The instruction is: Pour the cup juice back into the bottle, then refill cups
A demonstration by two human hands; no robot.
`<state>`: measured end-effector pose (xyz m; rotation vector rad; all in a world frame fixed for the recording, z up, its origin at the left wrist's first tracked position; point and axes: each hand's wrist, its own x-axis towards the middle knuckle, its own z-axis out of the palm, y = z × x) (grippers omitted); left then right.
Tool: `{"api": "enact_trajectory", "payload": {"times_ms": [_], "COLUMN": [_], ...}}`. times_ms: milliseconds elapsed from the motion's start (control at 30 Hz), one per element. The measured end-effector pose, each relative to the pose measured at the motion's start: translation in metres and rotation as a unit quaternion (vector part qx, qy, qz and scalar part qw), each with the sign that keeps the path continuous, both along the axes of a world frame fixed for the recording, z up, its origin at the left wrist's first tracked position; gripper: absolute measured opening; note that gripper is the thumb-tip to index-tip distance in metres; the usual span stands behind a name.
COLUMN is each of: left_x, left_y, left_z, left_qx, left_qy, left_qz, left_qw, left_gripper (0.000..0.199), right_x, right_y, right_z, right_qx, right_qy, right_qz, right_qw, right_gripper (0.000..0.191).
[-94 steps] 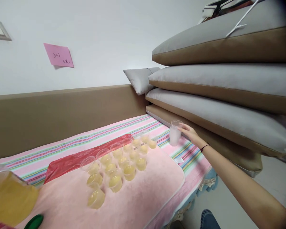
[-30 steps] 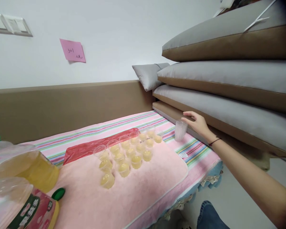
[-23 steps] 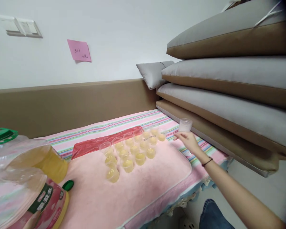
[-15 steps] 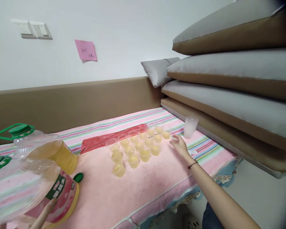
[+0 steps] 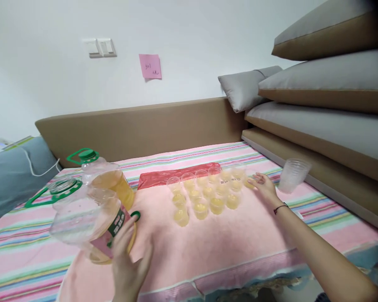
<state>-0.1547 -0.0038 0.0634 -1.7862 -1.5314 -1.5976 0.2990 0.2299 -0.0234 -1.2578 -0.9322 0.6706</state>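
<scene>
Beside the labelled, uncapped bottle point(image 5: 82, 218), my left hand point(image 5: 130, 260) is raised with fingers apart and nothing in it. A green cap point(image 5: 135, 216) lies just past its fingertips. My right hand point(image 5: 263, 186) reaches to the right end of a group of clear cups point(image 5: 200, 208) of yellow liquid, its fingers at a cup point(image 5: 248, 181) there; whether they grip it is unclear. Farther right, a stack of clear cups point(image 5: 292, 176) leans to the right. A second bottle point(image 5: 113, 184), capped in green, stands behind the first.
Red plastic point(image 5: 157, 178) lies behind the cups on the striped cloth point(image 5: 28, 251). Stacked cushions point(image 5: 321, 84) rise at the right, above a low padded edge. A brown padded board point(image 5: 145, 130) runs along the wall. A blue-grey item point(image 5: 22, 163) sits at far left.
The view has turned left, so things appear farther right. My left hand has come up into view, open, beside the bottle. The cup stack now leans more. My right hand stays by the end cups.
</scene>
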Motion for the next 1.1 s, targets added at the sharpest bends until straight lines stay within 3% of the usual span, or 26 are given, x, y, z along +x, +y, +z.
{"api": "enact_trajectory", "payload": {"times_ms": [67,133,233,333,500,700,833,1100], "left_x": [0.019,0.036,0.050,0.059,0.076,0.082,0.082,0.089], "left_y": [0.007,0.016,0.030,0.041,0.055,0.067,0.069,0.069], "left_z": [-0.010,-0.020,-0.037,-0.049,-0.054,-0.054,-0.049,-0.033], "left_qx": [-0.056,-0.127,-0.239,-0.291,-0.276,-0.265,-0.247,-0.213], "left_qy": [0.018,-0.042,-0.159,-0.239,-0.297,-0.317,-0.325,-0.345], "left_qz": [-0.040,-0.050,-0.062,-0.094,-0.126,-0.105,-0.102,-0.152], "left_qw": [0.997,0.990,0.956,0.922,0.905,0.905,0.907,0.901], "left_gripper": [0.063,0.075,0.089,0.092,0.087,0.080,0.076,0.061], "right_x": [0.001,0.002,0.001,-0.007,-0.034,-0.065,-0.081,-0.113], "right_y": [-0.007,-0.019,-0.044,-0.074,-0.114,-0.136,-0.141,-0.138], "right_z": [0.003,0.008,0.018,0.030,0.057,0.081,0.083,0.080], "right_qx": [0.008,0.012,0.014,0.021,0.042,0.073,0.070,0.078], "right_qy": [-0.001,-0.003,-0.002,0.004,0.036,0.042,0.044,-0.001], "right_qz": [-0.017,-0.034,-0.046,-0.036,0.027,0.083,0.116,0.139], "right_qw": [1.000,0.999,0.999,0.999,0.998,0.993,0.990,0.987], "right_gripper": [0.065,0.067,0.068,0.067,0.066,0.062,0.062,0.062]}}
